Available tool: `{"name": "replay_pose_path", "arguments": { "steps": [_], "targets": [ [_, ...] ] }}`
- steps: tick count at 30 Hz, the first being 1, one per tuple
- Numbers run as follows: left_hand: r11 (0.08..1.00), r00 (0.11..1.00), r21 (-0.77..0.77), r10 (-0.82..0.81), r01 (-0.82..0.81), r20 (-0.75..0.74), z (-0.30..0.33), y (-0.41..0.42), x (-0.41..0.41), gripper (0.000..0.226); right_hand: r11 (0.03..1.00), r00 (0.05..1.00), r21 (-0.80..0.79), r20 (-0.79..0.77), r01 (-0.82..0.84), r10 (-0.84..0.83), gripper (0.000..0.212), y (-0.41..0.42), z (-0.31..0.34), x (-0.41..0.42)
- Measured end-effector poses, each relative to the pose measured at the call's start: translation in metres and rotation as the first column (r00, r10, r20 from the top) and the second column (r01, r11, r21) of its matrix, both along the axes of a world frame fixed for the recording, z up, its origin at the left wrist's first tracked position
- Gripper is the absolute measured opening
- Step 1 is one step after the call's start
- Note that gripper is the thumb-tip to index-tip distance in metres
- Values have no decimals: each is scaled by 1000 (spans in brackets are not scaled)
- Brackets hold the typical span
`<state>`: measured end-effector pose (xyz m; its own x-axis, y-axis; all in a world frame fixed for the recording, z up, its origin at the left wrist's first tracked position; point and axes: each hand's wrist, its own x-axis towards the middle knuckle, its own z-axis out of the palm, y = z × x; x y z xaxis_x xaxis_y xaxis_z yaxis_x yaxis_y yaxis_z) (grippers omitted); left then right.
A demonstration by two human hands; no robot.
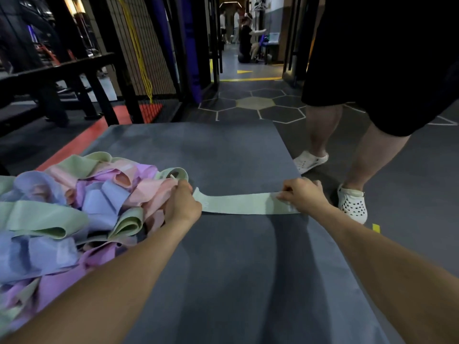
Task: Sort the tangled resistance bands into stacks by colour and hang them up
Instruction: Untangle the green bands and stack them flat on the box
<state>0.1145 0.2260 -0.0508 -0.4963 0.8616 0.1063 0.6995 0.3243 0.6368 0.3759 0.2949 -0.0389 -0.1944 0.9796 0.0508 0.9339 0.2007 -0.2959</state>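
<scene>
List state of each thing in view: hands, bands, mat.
Left hand: grips one end of the green band.
Right hand: pinches the other end.
Green band: pulled flat and straight between the hands, lying on the mat.
Pile of bands: tangled, mixed green, pink, purple and blue, unsorted, on the mat's left side.
Mat: flat on the floor.
Bystander's legs: standing beside the mat, right.
</scene>
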Motion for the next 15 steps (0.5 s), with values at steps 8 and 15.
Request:
{"name": "replay_pose_path", "arguments": {
  "steps": [8,15],
  "targets": [
    [996,945,-28,-94,90,-314,-11,-6,3,40,993,977,62,-195,103,-89,29,-3,-17,25],
    [953,911,-84,-304,292,-278,-19,-16,12,29,953,894,-35,-336,302,-296,25,-16,-29,36]
  ]
}}
